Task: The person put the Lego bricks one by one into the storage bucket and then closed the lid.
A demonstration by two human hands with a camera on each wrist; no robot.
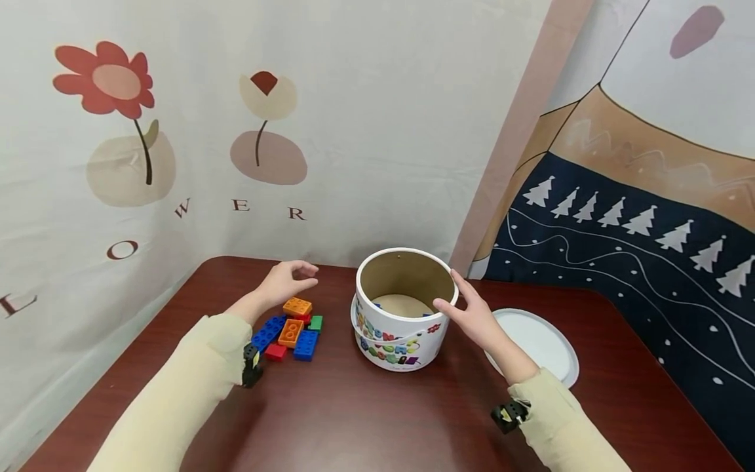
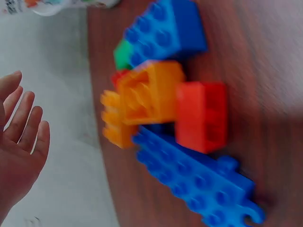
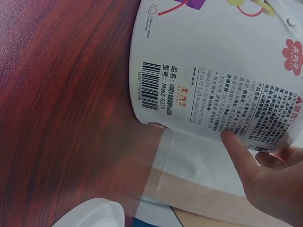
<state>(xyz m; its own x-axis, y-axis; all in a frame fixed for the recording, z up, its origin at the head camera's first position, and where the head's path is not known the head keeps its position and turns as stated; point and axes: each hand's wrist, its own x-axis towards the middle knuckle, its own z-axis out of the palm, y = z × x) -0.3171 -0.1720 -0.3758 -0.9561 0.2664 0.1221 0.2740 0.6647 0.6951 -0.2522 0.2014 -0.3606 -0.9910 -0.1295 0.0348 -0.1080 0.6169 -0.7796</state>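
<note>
The left hand (image 1: 287, 282) hovers over the far side of a block pile, its fingers loosely bent and the thumb apart from them, a gap between. The right hand (image 1: 472, 316) is spread against the right side of a white bucket (image 1: 401, 351), thumb and fingertips touching at the rim; how firmly they press, I cannot tell. The bucket is a round, smooth-walled tub with a tan interior, colourful lettering and a thin white handle (image 1: 352, 320) hanging down around its near side. Inside, only slivers of blue pieces show above the near rim; the rest is hidden by the wall. Left of the bucket lie glossy, studded toy blocks: a far orange block (image 1: 297, 306), a near orange block (image 2: 137, 97) turned to show its hollow underside, a long blue block (image 2: 189, 177) with a hook at one end, a shorter blue block (image 1: 305, 345), a near red block (image 1: 275, 352), another red block (image 1: 305, 318) mostly covered, and a green block (image 1: 316, 323) partly covered; the left wrist view blurs their edges. Right of the bucket, a flat round white lid (image 1: 539, 341) is partly hidden by the right forearm. All rest on a dark red-brown, wood-grained table (image 1: 354, 419), its near edge cut off, before a printed cloth (image 1: 377, 131).
</note>
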